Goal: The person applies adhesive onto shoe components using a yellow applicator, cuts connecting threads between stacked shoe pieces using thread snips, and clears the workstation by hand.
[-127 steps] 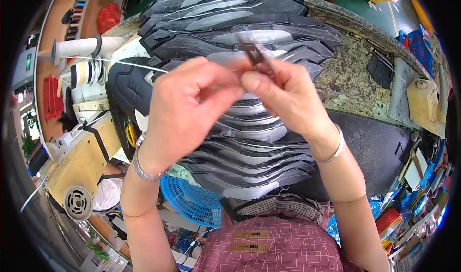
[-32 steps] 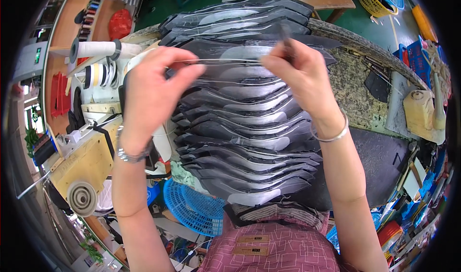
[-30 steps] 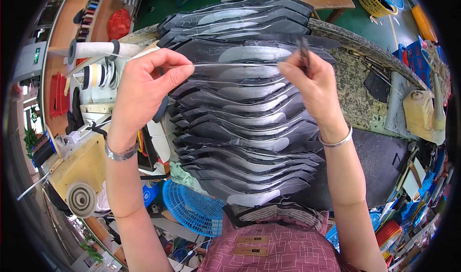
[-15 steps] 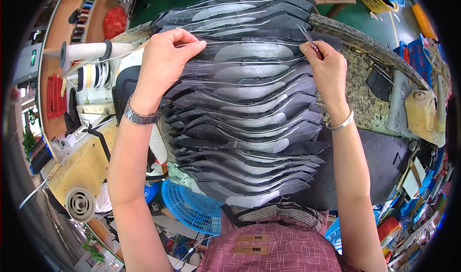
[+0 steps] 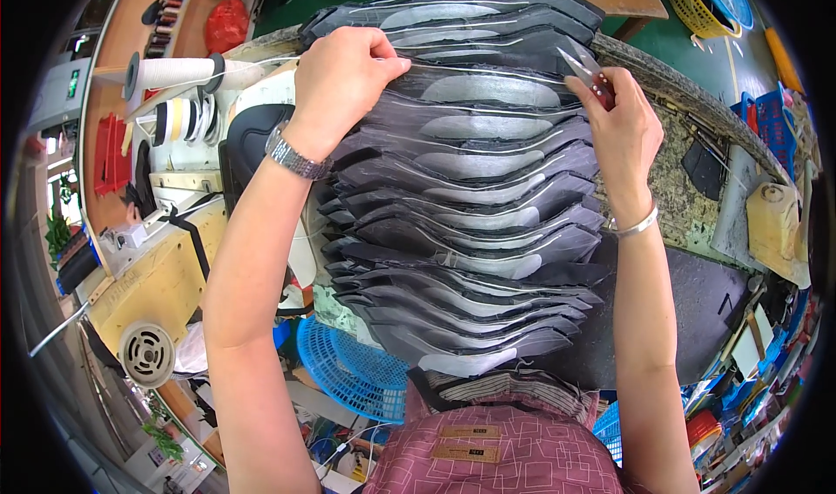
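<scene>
Several dark grey, curved fabric pieces (image 5: 483,159) lie in an overlapping row, each with a pale oval patch and a thin white line along its edge. Toward the far end of the row, my left hand (image 5: 344,80) is closed in a pinch on a thin white cord (image 5: 277,59), which runs in from a spool on the left. My right hand (image 5: 629,128) grips small scissors (image 5: 585,69) with pointed blades spread apart. Its thumb tip is by the right end of a piece's white edge line. The fingertips of my left hand partly hide the cord there.
At the left stand a white cord spool (image 5: 174,72) and several smaller tape rolls (image 5: 187,118). A blue plastic basket (image 5: 348,368) sits below the row's near left side. To the right are a dark flat sheet (image 5: 670,311) and a cream jug-like container (image 5: 778,233).
The whole view has shifted, so the row appears farther right. My left hand has moved slightly away from me. The scissor blades in my right hand now show wider apart.
</scene>
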The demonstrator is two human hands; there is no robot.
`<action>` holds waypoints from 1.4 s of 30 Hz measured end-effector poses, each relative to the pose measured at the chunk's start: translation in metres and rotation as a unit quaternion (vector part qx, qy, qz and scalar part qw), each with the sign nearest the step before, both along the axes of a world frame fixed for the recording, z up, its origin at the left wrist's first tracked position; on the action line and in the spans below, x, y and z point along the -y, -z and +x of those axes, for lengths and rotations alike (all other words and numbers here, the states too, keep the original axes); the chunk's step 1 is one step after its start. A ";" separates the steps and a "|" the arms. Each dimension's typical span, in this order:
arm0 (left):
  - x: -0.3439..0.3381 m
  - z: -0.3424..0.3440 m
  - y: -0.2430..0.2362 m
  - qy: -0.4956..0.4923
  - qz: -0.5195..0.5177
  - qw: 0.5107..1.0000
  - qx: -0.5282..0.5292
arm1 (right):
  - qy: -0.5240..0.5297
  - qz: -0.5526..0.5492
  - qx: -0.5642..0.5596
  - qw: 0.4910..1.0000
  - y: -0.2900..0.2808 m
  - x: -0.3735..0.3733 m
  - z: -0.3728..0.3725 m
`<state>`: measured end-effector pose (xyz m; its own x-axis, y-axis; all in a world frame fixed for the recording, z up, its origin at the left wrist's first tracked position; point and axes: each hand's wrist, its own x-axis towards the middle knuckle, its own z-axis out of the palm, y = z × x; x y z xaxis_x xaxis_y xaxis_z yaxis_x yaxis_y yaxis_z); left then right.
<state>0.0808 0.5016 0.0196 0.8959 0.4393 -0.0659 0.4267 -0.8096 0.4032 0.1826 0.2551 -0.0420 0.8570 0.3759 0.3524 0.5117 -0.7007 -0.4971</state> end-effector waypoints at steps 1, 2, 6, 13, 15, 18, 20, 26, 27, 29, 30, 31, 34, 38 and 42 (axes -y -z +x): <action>0.000 0.001 0.000 0.015 0.053 0.998 -0.013 | -0.027 0.052 -0.042 0.997 -0.009 -0.007 -0.006; -0.001 0.000 0.000 0.029 0.107 0.993 -0.029 | -0.029 0.054 -0.044 0.997 -0.016 -0.015 -0.011; 0.003 0.003 -0.004 0.046 0.247 0.967 -0.042 | -0.167 0.079 -0.103 0.977 -0.026 -0.039 -0.021; -0.038 -0.012 -0.025 0.003 -0.100 0.991 -0.093 | -0.282 0.054 0.040 0.957 -0.025 -0.084 -0.021; -0.038 -0.013 -0.023 0.008 -0.101 0.991 -0.086 | -0.287 0.051 0.064 0.954 -0.024 -0.099 -0.022; -0.034 -0.012 -0.022 0.017 -0.105 0.991 -0.083 | -0.278 0.007 0.079 0.957 -0.018 -0.109 -0.022; -0.032 -0.010 -0.022 0.024 -0.108 0.990 -0.083 | -0.269 0.017 0.073 0.960 -0.018 -0.107 -0.024; -0.061 0.018 -0.038 0.038 -0.135 0.989 0.042 | -0.101 0.201 -0.073 0.972 -0.034 -0.058 -0.030; -0.058 0.037 -0.051 0.028 -0.133 0.987 0.089 | -0.038 0.228 -0.124 0.965 -0.023 -0.036 -0.027; -0.073 0.071 -0.070 0.031 -0.061 0.982 0.176 | 0.088 0.278 -0.192 0.937 0.006 0.010 -0.021; -0.089 0.085 -0.080 0.044 0.009 0.975 0.216 | 0.132 0.272 -0.181 0.936 0.030 0.034 -0.015; -0.068 0.098 -0.089 0.021 0.082 0.967 0.241 | 0.172 0.264 -0.207 0.926 0.049 0.063 -0.007; 0.012 0.122 -0.096 0.002 0.291 0.881 0.374 | 0.247 0.184 -0.160 0.938 0.087 0.125 0.012; 0.116 0.126 -0.079 0.168 0.207 0.830 0.490 | 0.311 0.260 -0.248 0.880 0.104 0.169 0.018; 0.248 0.063 -0.023 0.360 -0.011 0.885 0.295 | 0.273 0.131 -0.097 0.948 0.079 0.203 -0.018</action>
<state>0.1440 0.2536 0.0425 0.8237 -0.2558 0.5061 -0.4876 -0.7751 0.4019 0.1643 0.0523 -0.1211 0.9572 -0.2205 0.1875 -0.0104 -0.6735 -0.7391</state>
